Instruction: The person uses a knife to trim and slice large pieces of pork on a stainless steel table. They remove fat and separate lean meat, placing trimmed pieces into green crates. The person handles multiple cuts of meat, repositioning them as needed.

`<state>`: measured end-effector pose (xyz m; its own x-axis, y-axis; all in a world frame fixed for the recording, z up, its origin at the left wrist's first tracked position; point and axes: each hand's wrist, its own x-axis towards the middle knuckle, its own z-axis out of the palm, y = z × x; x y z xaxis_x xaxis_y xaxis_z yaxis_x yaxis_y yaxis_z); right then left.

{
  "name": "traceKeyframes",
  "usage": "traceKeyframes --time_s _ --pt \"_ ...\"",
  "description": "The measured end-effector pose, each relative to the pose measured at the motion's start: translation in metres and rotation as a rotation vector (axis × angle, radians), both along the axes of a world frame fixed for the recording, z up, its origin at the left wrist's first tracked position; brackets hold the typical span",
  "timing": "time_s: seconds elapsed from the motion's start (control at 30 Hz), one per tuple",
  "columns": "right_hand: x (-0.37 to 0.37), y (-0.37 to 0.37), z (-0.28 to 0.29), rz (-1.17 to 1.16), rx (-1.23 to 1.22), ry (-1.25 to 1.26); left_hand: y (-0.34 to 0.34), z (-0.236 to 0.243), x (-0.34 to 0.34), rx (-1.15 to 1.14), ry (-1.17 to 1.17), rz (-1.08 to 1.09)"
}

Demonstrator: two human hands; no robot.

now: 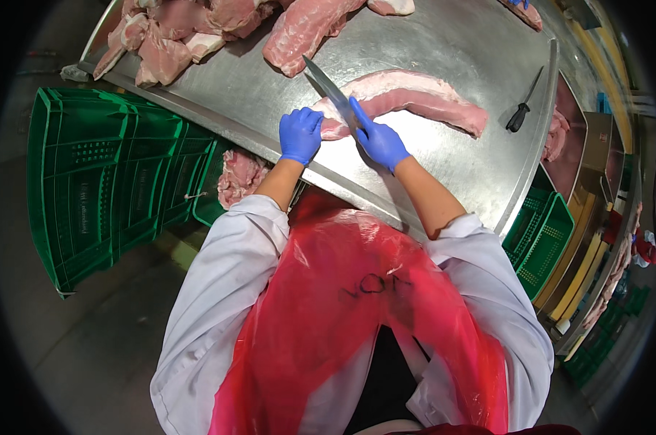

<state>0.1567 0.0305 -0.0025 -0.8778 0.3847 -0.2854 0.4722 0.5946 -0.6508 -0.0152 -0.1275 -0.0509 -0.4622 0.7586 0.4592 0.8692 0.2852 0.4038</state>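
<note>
A long, curved strip of pork loin (pixel 429 104), with a pale fat layer along its far side, lies on the steel table (pixel 444 167). My left hand (pixel 301 135), in a blue glove, is closed on the strip's left end, its fingers curled. In my right hand (pixel 380 143), also blue-gloved, is a long-bladed knife (pixel 331 90). The blade crosses the strip near that same end, its tip pointing far left. My right index finger stretches along the blade, and the handle is hidden under my palm. How deep the edge sits in the meat I cannot tell.
Raw meat pieces (pixel 190 29) pile up at the far left, beside a large loin piece (pixel 299 40). A second knife (pixel 518 116) rests at right. Green crates (pixel 103 167) stand left; a meat-filled crate (pixel 210 196) sits under the edge. Another person's gloved hand (pixel 518 3) shows top right.
</note>
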Motion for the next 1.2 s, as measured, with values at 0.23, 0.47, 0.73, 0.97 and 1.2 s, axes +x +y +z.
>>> traceKeyframes --time_s 0.23,0.47,0.73,0.97,1.2 --pt "0.081 -0.011 0.0 0.073 -0.034 -0.084 -0.001 -0.011 0.003 0.005 0.021 0.079" --pt "0.126 -0.019 0.024 0.122 -0.038 -0.254 -0.003 -0.016 -0.002 -0.03 -0.041 0.109" --pt "0.201 -0.005 0.024 0.043 -0.138 -0.185 -0.01 0.003 -0.03 0.002 -0.199 0.112" --pt "0.039 0.004 0.013 -0.058 -0.049 0.194 -0.001 0.014 -0.003 -0.139 0.007 -0.127" --pt "0.021 -0.014 -0.004 0.008 0.038 0.001 -0.023 0.005 0.018 -0.127 -0.031 -0.034"
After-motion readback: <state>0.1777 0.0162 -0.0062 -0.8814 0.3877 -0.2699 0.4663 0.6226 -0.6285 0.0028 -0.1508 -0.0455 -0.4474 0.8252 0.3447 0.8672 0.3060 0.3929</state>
